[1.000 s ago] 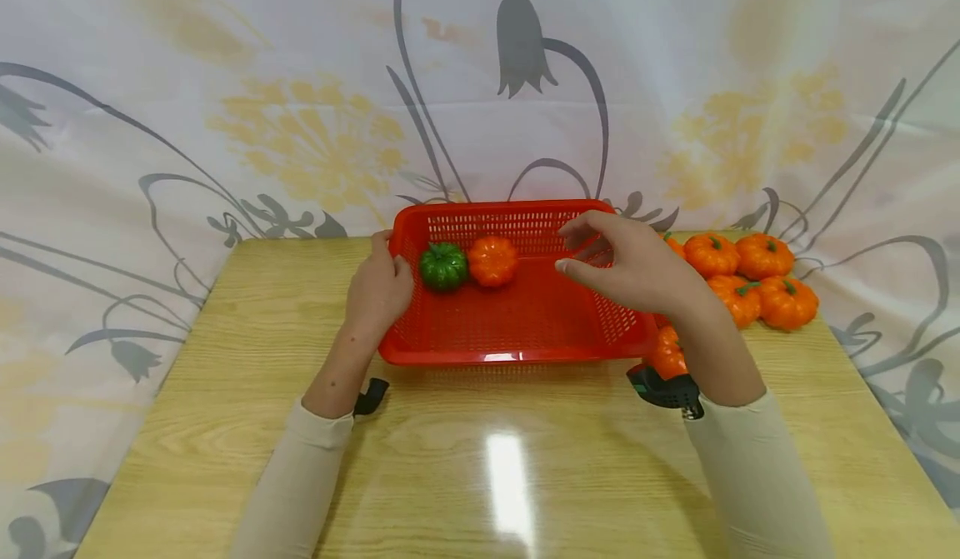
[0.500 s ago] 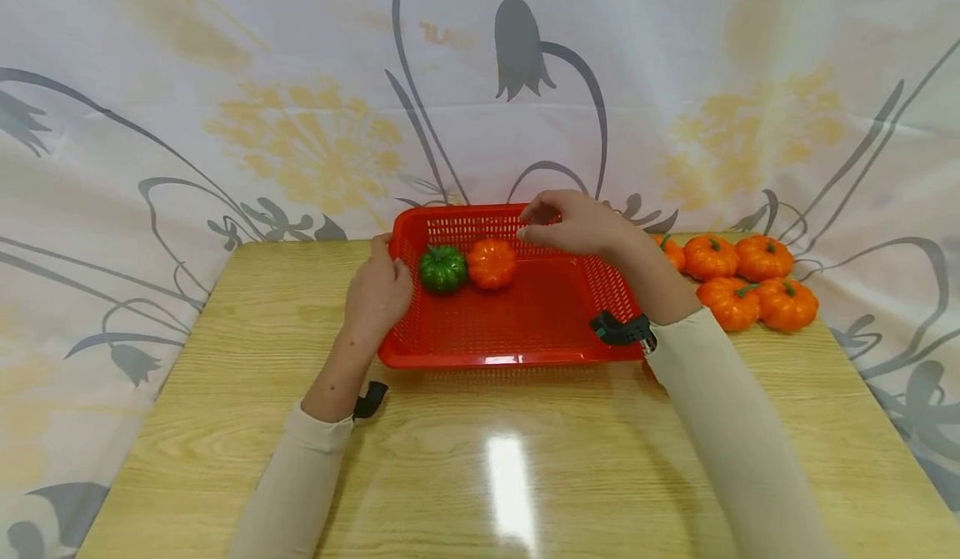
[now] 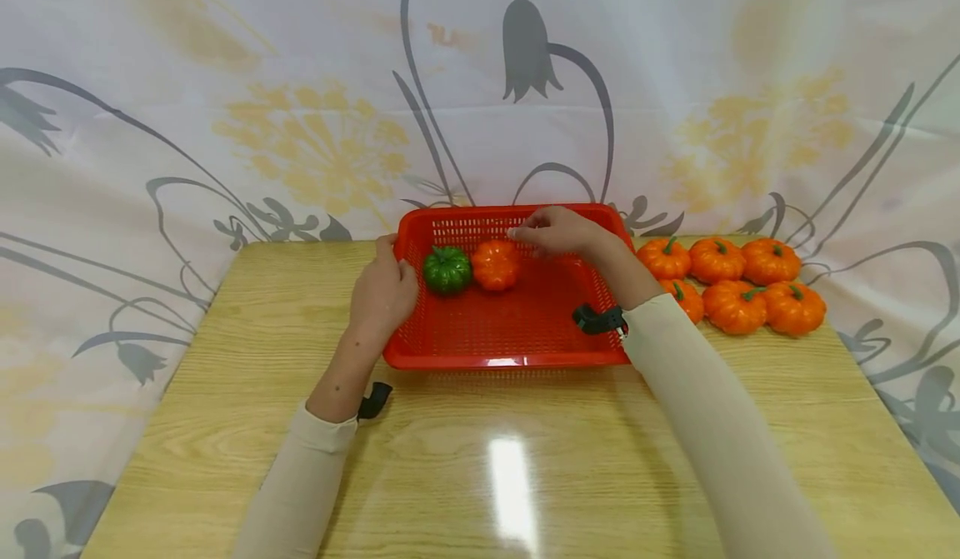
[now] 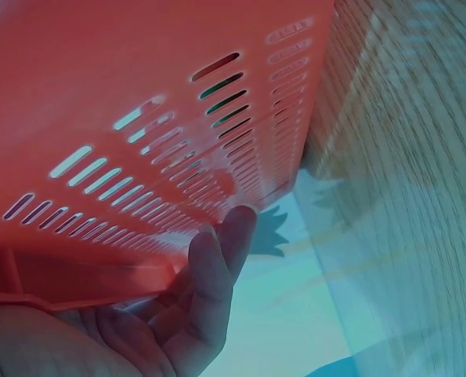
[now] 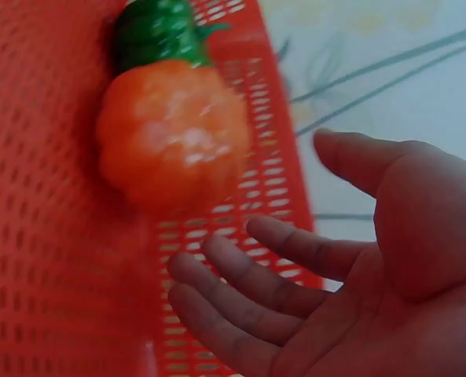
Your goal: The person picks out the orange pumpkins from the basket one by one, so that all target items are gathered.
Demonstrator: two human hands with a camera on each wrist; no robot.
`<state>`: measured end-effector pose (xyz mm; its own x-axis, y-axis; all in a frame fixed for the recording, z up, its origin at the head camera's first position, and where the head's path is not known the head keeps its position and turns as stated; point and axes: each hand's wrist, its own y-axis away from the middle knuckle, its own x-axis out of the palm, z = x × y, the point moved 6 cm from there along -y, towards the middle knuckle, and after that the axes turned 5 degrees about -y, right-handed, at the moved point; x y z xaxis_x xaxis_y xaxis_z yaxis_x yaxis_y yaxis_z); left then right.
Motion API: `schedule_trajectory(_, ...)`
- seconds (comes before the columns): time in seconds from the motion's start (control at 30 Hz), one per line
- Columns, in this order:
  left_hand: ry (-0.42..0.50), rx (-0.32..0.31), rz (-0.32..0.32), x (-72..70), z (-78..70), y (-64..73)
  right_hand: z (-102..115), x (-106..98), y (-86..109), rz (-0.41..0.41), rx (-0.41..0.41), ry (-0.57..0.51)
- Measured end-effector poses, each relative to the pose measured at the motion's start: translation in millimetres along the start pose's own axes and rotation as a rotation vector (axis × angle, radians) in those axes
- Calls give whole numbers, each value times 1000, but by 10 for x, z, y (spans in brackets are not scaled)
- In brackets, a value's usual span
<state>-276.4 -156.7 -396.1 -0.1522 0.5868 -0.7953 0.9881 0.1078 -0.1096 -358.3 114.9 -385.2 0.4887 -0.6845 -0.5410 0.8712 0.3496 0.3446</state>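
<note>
A red plastic basket [image 3: 517,361] with slotted walls sits on the table. My left hand [image 3: 384,292] grips its left rim; in the left wrist view the fingers [image 4: 213,267] curl under the rim against the outer wall. Inside the basket, toward the back left, a green pumpkin [image 3: 447,271] lies beside an orange pumpkin [image 3: 496,265]. My right hand [image 3: 558,232] hovers over the back of the basket, just right of the orange pumpkin. Its fingers are spread and loosely bent with nothing between them, as the right wrist view shows.
Several orange pumpkins [image 3: 737,307] with green stems stand in two rows on the table, right of the basket. A patterned cloth [image 3: 315,109] hangs behind the wooden table [image 3: 435,459]. Black wrist mounts [image 3: 598,319] are strapped to both wrists.
My right hand has moved left from the basket's right side toward the orange pumpkin inside, and then lowered slightly. My left hand has kept its grip on the rim.
</note>
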Motion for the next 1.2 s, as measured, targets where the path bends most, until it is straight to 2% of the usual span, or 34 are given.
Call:
schedule_trajectory(0.2, 0, -9, -6, 10, -7, 8, -88, 123, -85, 13, 23, 67)
schedule_trajectory(0.5, -29, -2, -4, -2, -6, 11, -157, 270, -151, 73, 39, -25)
schedule_trajectory(0.9, -24, 11, -12, 10, 11, -5, -173, 344, -188, 114, 28, -49)
schedule_trajectory(1.03, -21, 13, -12, 16, 12, -8, -157, 353, -161, 134, 51, -104)
schedule_trajectory(1.2, -24, 12, -13, 13, 5, -6, -160, 361, -155, 157, 81, -235)
